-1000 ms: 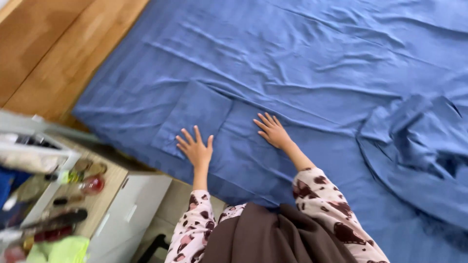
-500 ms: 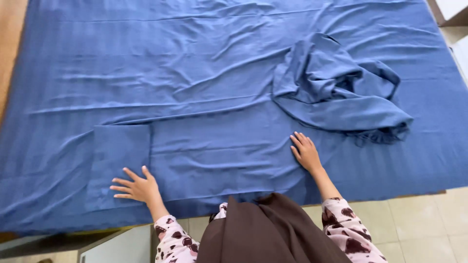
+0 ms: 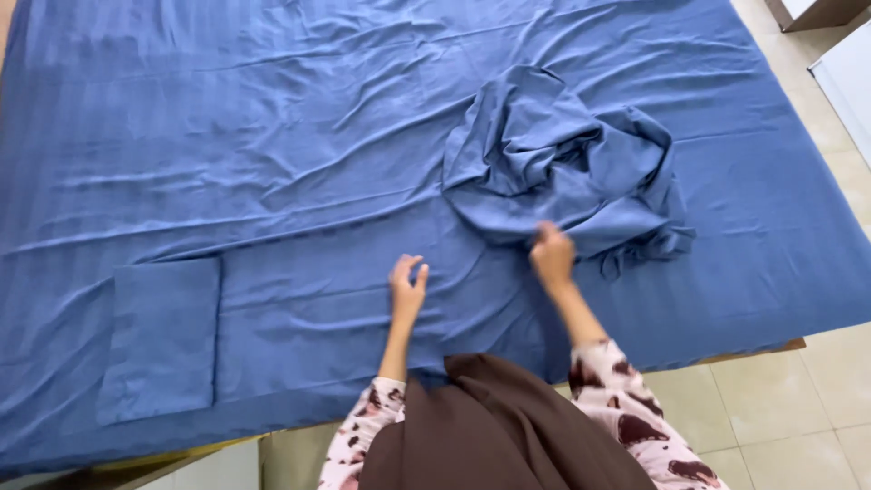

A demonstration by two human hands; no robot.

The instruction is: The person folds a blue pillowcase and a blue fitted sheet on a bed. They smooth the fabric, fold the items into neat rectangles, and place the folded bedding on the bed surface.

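A wide blue bedsheet (image 3: 299, 145) covers the bed. On it at the right lies a crumpled blue cloth (image 3: 562, 163) in a heap. My right hand (image 3: 551, 256) pinches the near edge of that heap. Just left of it, my left hand (image 3: 407, 283) hovers over the sheet with loosely curled fingers, holding nothing. A folded blue rectangle of cloth (image 3: 163, 336) lies flat at the near left, away from both hands.
The bed's near edge (image 3: 753, 349) runs across the bottom, with beige floor tiles (image 3: 789, 408) beyond it at the right. A white piece of furniture (image 3: 848, 77) stands at the far right edge.
The view has swung right. My right hand moved to the crumpled cloth and took hold of its edge. My left hand left the folded rectangle and came toward the middle.
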